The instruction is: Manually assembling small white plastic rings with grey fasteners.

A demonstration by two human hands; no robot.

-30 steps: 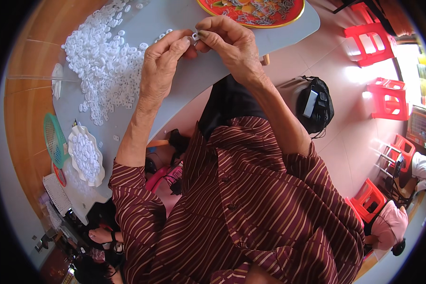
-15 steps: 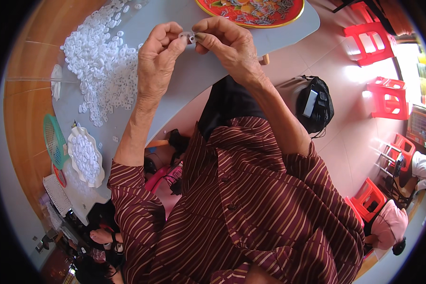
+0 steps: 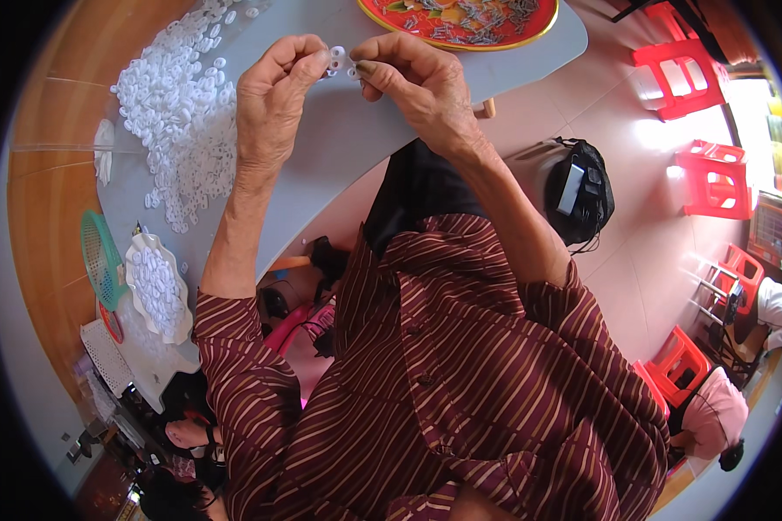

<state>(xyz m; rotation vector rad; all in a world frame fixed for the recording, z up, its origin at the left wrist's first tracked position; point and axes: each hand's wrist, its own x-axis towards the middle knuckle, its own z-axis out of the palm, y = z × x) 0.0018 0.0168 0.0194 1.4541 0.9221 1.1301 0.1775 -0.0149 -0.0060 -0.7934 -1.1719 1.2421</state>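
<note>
Over the grey table (image 3: 339, 130), my left hand (image 3: 271, 104) pinches a small white plastic piece with round holes (image 3: 337, 57) between thumb and fingertips. Across a narrow gap, my right hand (image 3: 417, 82) pinches another small white piece (image 3: 353, 72), mostly covered by the fingers. The two pieces look slightly apart. To the left of my left hand lies a big heap of white oval plastic parts (image 3: 169, 104), with flatter, thinner white pieces (image 3: 195, 165) along its near side. Beyond my right hand, a red tray with a yellow rim (image 3: 543, 33) holds many small grey metal pieces (image 3: 504, 22).
A white scalloped dish (image 3: 182, 326) of white parts and a green mesh basket (image 3: 102, 260) stand at the left. A black bag (image 3: 582, 195) is right of the table. Red plastic stools (image 3: 682, 78) line the right side. Other people (image 3: 712, 408) sit at lower right and lower left.
My left hand has moved a little left, away from my right hand. The white pieces, together between my fingertips before, now show a gap. My right hand has hardly moved.
</note>
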